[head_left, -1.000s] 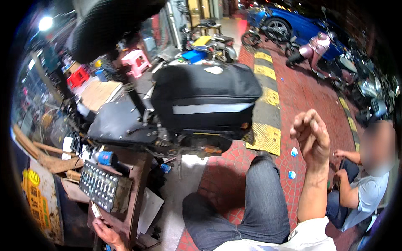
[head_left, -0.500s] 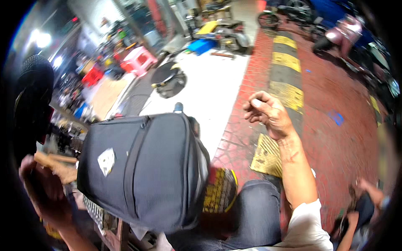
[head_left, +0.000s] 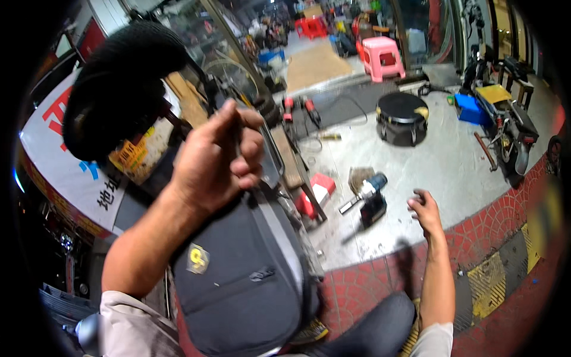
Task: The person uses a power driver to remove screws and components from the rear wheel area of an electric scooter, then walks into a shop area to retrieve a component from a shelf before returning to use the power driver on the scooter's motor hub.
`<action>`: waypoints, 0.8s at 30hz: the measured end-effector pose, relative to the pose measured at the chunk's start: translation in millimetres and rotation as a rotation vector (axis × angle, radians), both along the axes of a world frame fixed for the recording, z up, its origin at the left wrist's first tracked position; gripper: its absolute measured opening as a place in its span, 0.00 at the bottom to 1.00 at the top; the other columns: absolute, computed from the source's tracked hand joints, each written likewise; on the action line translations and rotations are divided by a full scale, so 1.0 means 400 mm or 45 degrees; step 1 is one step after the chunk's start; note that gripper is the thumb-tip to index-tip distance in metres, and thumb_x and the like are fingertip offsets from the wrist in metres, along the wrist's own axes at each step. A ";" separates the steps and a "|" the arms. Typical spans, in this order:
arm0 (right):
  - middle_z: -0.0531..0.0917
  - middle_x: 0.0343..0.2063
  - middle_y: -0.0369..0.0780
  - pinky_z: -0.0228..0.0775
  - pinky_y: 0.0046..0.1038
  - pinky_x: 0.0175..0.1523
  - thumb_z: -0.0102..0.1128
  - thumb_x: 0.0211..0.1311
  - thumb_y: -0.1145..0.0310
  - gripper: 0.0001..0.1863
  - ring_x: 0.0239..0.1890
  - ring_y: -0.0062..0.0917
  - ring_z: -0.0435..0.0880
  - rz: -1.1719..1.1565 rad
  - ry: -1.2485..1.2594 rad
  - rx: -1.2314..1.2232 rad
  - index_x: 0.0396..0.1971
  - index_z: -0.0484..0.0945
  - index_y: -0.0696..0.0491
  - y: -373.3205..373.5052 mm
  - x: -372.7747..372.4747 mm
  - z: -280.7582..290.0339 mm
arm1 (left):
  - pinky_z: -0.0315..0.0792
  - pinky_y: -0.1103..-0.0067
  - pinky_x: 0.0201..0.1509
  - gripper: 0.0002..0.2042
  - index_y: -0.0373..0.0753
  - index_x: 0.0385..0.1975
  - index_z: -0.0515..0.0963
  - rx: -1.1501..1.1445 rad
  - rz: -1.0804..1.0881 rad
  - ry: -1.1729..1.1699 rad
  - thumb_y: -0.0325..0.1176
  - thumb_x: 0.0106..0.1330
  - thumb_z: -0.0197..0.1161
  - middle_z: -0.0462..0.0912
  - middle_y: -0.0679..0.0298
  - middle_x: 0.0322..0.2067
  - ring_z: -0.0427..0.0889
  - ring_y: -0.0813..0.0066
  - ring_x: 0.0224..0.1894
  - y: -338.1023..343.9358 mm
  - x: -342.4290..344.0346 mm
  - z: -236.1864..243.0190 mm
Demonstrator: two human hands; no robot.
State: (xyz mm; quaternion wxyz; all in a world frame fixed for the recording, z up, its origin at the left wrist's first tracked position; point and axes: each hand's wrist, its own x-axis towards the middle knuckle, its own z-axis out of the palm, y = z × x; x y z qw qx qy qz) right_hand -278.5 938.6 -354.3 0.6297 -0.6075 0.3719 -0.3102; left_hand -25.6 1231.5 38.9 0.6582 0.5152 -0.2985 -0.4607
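Observation:
A black zippered bag with a small yellow sticker lies right in front of me, against my legs. My left hand is raised over the bag's far end, its fingers curled in and the thumb up. A thin dark sliver shows between thumb and fingers, too blurred to name. Out to the right, my right hand hangs above the pale floor with fingers loosely bent and apart, nothing in it. Closest to that hand on the floor stands a blue and black cordless impact wrench with a long socket.
A red box lies beside a wooden bench. Farther off are a black round stool, a pink plastic stool and red power tools. A dark padded seat looms at the left. Red paving borders the pale floor.
The view has swung to the left. My left hand has come from the far left edge to above the bag, its fingers now curled. My right hand now sits lower in view, over the pale floor.

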 end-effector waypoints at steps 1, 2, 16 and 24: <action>0.86 0.50 0.45 0.79 0.32 0.47 0.71 0.65 0.65 0.32 0.47 0.29 0.85 0.019 0.131 -0.015 0.66 0.72 0.57 -0.026 0.031 -0.046 | 0.66 0.78 0.18 0.21 0.42 0.44 0.77 -0.001 -0.012 -0.021 0.53 0.84 0.46 0.77 0.67 0.23 0.67 0.81 0.17 -0.004 0.002 -0.014; 0.85 0.55 0.50 0.79 0.36 0.57 0.74 0.61 0.64 0.38 0.54 0.37 0.86 0.050 0.286 -0.131 0.69 0.69 0.58 -0.069 0.056 -0.107 | 0.66 0.78 0.18 0.21 0.42 0.44 0.78 -0.029 -0.035 -0.060 0.53 0.84 0.45 0.77 0.67 0.23 0.67 0.80 0.17 -0.013 0.001 -0.019; 0.86 0.52 0.52 0.76 0.41 0.62 0.74 0.44 0.77 0.34 0.56 0.45 0.86 0.208 0.369 -0.327 0.57 0.76 0.58 -0.064 0.397 -0.389 | 0.78 0.69 0.27 0.26 0.38 0.48 0.79 0.025 -0.230 0.204 0.54 0.85 0.39 0.87 0.57 0.32 0.85 0.69 0.26 -0.029 0.067 -0.061; 0.87 0.46 0.38 0.78 0.34 0.58 0.72 0.47 0.77 0.26 0.49 0.27 0.86 0.061 0.027 -0.216 0.52 0.83 0.54 0.006 0.329 -0.525 | 0.80 0.71 0.27 0.27 0.37 0.49 0.79 -0.185 -0.247 0.232 0.55 0.85 0.38 0.84 0.59 0.31 0.84 0.70 0.27 -0.047 0.088 -0.054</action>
